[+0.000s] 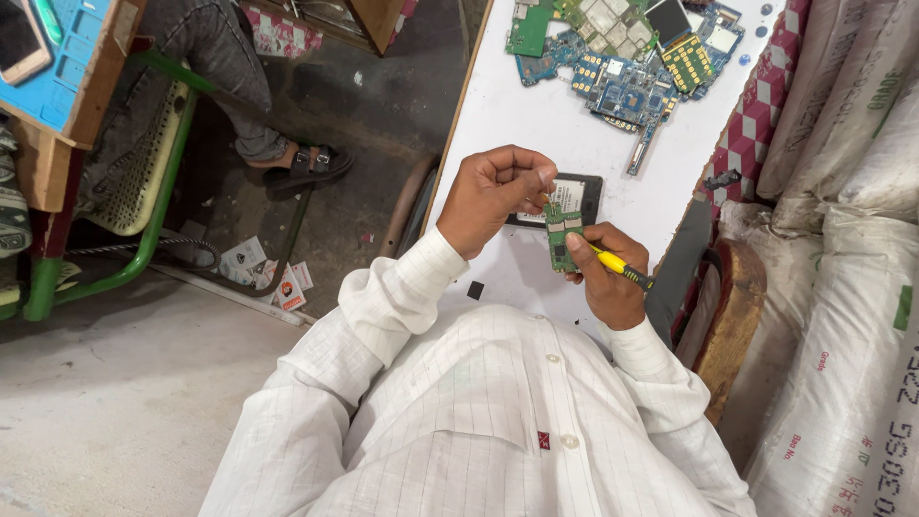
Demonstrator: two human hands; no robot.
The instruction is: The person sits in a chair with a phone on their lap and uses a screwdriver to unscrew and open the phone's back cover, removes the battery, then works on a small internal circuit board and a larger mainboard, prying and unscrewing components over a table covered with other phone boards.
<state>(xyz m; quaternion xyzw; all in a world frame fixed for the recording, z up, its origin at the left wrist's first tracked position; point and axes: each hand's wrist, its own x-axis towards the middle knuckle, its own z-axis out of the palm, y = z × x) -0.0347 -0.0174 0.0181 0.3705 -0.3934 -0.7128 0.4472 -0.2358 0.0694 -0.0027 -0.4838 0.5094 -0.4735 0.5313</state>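
green circuit board [562,236] pinched between left hand [496,194], right hand [603,278].

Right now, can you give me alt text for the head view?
Seen from above, the left hand holds a small green circuit board while the right hand grips a yellow-handled tool against it, above a white table with a pile of boards.

A small green circuit board [562,236] stands upright, long side vertical, pinched at its top edge and held above the near part of a white table, just in front of a dark flat device with a pale label. A screwdriver [620,267] with a yellow handle and black end lies slantwise beside it, its tip end hidden behind the board's lower right edge.
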